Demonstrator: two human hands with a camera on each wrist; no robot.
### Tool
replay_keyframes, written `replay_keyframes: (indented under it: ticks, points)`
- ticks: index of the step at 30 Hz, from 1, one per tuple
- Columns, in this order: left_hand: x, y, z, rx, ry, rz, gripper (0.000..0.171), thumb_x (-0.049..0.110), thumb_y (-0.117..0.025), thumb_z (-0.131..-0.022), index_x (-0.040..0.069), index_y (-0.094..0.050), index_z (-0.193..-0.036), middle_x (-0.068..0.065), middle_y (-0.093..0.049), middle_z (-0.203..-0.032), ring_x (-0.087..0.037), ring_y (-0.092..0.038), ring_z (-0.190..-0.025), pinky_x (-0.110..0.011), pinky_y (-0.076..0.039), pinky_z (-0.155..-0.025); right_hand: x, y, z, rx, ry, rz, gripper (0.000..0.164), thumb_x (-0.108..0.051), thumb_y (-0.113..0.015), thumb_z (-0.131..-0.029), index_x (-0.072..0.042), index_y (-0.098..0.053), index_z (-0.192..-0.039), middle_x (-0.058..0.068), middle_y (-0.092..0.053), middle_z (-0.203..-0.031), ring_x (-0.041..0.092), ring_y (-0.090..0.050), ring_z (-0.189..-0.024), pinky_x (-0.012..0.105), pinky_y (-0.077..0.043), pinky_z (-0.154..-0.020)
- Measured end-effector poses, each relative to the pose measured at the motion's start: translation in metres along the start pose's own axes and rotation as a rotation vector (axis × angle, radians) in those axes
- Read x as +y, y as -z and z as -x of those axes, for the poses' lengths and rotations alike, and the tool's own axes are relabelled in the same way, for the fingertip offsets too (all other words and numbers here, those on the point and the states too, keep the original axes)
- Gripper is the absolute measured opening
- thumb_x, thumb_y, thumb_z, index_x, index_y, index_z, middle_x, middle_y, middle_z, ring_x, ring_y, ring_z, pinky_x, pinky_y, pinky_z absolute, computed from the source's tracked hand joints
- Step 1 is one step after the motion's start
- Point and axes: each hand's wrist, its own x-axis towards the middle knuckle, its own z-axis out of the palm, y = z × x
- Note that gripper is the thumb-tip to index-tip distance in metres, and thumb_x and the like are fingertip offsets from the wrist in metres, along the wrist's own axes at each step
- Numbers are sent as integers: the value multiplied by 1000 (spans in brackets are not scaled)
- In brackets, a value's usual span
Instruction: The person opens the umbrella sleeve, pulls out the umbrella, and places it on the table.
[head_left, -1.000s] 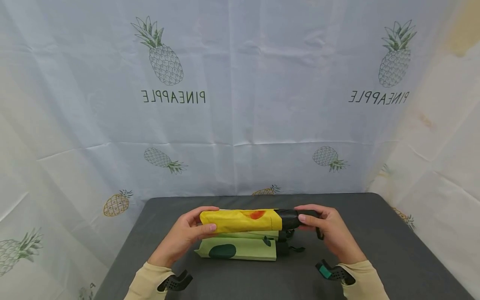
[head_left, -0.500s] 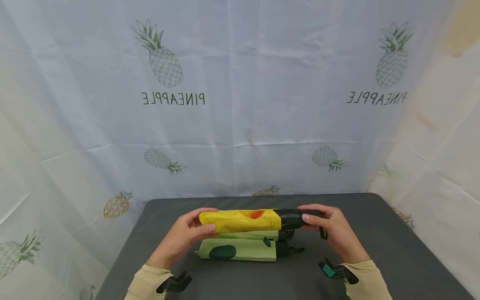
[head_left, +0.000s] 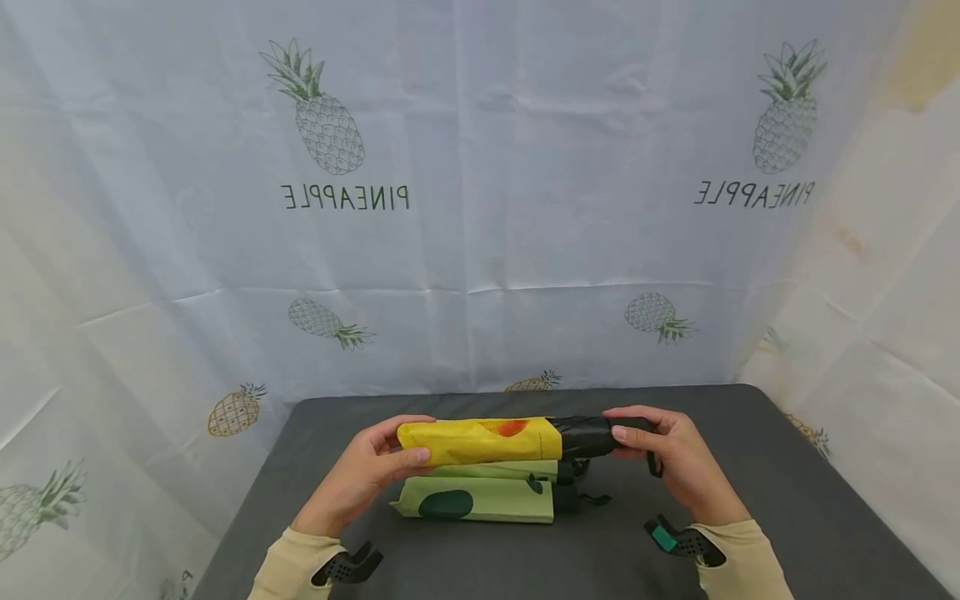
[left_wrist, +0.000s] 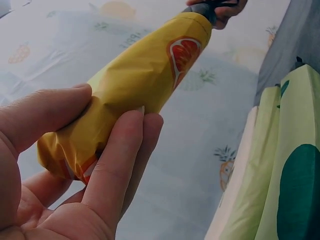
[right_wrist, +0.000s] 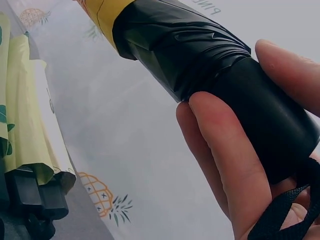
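Note:
A folding umbrella (head_left: 587,437) with black folded fabric sits partly inside a yellow sleeve (head_left: 480,442) printed with a grapefruit slice. Level and lengthwise, it is held up over the table, across both hands. My left hand (head_left: 363,467) pinches the closed end of the sleeve, thumb on one side and fingers on the other. At the opposite end my right hand (head_left: 678,458) grips the smooth black handle (right_wrist: 265,115), whose wrist strap (right_wrist: 285,210) hangs by the palm. A stretch of creased black fabric shows between sleeve mouth and handle.
Below lie several covered umbrellas side by side: a light green one (head_left: 480,498) with a dark green oval nearest, another green one (head_left: 495,470) behind it, and a pale one (left_wrist: 235,195). All rest on the dark grey table (head_left: 480,567), before a pineapple-print curtain (head_left: 480,208).
My right hand has moved slightly to the right with the handle, and more black fabric shows outside the yellow sleeve. The left hand stays nearly in place; the umbrellas on the table have not moved.

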Motion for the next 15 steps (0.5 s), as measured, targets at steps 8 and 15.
replay_keyframes:
  ticks: [8, 15]
  points:
    - [1, 0, 1, 4, 9, -9, 55, 11, -72, -105, 1, -53, -156, -8, -65, -140, -22, -70, -122, -40, -65, -104, 0, 4, 0, -20, 25, -28, 36, -13, -71, -105, -2, -72, -139, -8, -77, -114, 19, -80, -95, 33, -67, -91]
    - [2, -1, 2, 2, 24, -15, 55, 12, -73, -104, 2, -54, -155, -8, -66, -139, -22, -71, -122, -39, -64, -104, 1, 6, 2, -15, 16, -27, 35, -14, -71, -106, -3, -72, -139, -13, -77, -117, 18, -81, -95, 32, -67, -91]
